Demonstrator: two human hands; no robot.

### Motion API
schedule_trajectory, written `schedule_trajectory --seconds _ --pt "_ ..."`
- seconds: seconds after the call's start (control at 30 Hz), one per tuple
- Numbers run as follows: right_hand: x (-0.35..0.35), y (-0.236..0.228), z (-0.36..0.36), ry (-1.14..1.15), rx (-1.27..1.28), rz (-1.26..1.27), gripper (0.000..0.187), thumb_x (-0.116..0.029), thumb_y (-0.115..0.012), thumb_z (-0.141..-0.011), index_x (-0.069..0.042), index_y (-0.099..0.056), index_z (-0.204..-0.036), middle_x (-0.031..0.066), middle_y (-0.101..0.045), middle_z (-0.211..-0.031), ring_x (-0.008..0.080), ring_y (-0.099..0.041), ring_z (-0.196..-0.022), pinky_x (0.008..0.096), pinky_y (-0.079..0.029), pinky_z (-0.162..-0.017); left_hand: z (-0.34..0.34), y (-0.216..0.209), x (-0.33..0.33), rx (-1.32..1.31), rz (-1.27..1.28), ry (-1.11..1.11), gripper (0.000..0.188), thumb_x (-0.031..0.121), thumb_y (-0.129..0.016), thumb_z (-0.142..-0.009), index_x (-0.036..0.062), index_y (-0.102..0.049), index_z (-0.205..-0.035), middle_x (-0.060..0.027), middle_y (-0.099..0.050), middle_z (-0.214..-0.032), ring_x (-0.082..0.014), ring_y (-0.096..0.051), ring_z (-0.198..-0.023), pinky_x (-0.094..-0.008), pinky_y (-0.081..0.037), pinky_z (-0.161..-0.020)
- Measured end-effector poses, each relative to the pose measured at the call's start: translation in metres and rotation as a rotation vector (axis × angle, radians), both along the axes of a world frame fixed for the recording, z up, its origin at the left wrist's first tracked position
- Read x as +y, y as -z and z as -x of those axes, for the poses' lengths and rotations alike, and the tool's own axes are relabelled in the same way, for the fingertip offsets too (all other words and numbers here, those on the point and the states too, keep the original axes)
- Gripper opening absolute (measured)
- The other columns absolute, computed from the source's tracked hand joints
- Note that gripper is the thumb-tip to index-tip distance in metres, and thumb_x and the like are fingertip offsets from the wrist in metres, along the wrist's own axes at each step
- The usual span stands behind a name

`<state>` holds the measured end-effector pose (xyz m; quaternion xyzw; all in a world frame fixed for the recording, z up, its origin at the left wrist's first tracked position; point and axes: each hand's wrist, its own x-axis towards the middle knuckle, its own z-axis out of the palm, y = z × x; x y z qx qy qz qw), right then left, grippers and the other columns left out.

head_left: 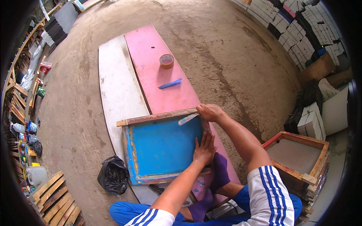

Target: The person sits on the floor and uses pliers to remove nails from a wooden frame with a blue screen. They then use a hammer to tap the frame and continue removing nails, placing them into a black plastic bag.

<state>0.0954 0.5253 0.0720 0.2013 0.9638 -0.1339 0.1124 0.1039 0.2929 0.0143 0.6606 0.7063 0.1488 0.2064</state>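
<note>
A wooden screen-printing frame [130,158] with blue mesh [162,147] lies across the boards in front of me. My left hand [204,148] rests flat on the frame's right side, fingers stretched out along the wood. At the frame's far right corner, my right hand [210,113] is closed round a flat, pale, paint-stained strip [187,119]. The strip's free end points left over the mesh; its exact kind is unclear. Beyond the frame, a blue utility knife [170,83] and a roll of brown tape [166,61] lie on the pink board [151,45].
A white board [117,75] lies beside the pink one. A black plastic bag [113,175] sits left of the frame. Stacked wooden frames [298,150] stand at the right, with bundled white stacks [298,41] behind. Wood slats [58,199] and containers [37,175] line the left.
</note>
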Motion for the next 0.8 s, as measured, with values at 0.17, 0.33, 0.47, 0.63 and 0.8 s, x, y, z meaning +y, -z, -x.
schedule_trajectory --seconds 0.17,0.33,0.47,0.63,0.8 --pt "-0.002 -0.005 -0.011 0.11 0.081 -0.055 0.021 -0.018 -0.056 -0.097 -0.005 -0.057 -0.114 0.022 -0.067 -0.111 0.0406 -0.071 -0.098 0.0499 -0.058 -0.079 -0.001 0.001 0.001 -0.018 0.0 -0.015 0.069 0.041 -0.044 -0.107 0.0087 -0.025 -0.165 -0.0131 -0.012 -0.175 -0.0324 -0.008 -0.162 -0.0694 -0.017 -0.123" --pt "0.01 -0.002 0.002 -0.15 -0.086 -0.113 0.02 -0.018 -0.058 -0.096 -0.005 -0.059 -0.11 0.0198 -0.07 -0.1 0.0391 -0.072 -0.094 0.0493 -0.058 -0.077 -0.002 0.003 0.001 0.012 -0.052 -0.014 0.069 0.041 -0.047 -0.106 0.007 -0.026 -0.163 -0.016 -0.015 -0.173 -0.0356 -0.012 -0.161 -0.0711 -0.02 -0.122" --pt "0.003 0.003 0.003 -0.091 -0.092 -0.074 0.017 -0.018 -0.058 -0.094 -0.005 -0.06 -0.104 0.0188 -0.072 -0.09 0.0393 -0.073 -0.088 0.0499 -0.058 -0.075 -0.001 0.004 0.0 0.019 -0.06 -0.026 0.07 0.042 -0.048 -0.105 0.007 -0.028 -0.162 -0.0161 -0.016 -0.173 -0.0357 -0.013 -0.161 -0.071 -0.02 -0.121" --pt "-0.025 0.027 0.0 -0.13 -0.039 0.001 0.015 -0.02 -0.06 -0.094 -0.007 -0.059 -0.101 0.0164 -0.072 -0.086 0.0377 -0.073 -0.078 0.0501 -0.058 -0.067 -0.001 -0.005 0.001 0.017 0.018 -0.021 0.068 0.042 -0.047 -0.106 0.007 -0.029 -0.162 -0.0143 -0.017 -0.173 -0.0334 -0.014 -0.161 -0.0691 -0.018 -0.123" --pt "-0.068 0.03 -0.023 -0.024 0.265 -0.085 0.014 -0.02 -0.068 -0.088 -0.01 -0.061 -0.096 0.0103 -0.067 -0.085 0.0328 -0.072 -0.076 0.0461 -0.058 -0.065 -0.002 -0.004 0.01 0.075 0.186 0.048 0.071 0.044 -0.047 -0.106 0.0046 -0.029 -0.162 -0.0163 -0.02 -0.172 -0.0342 -0.014 -0.161 -0.0687 -0.018 -0.123"
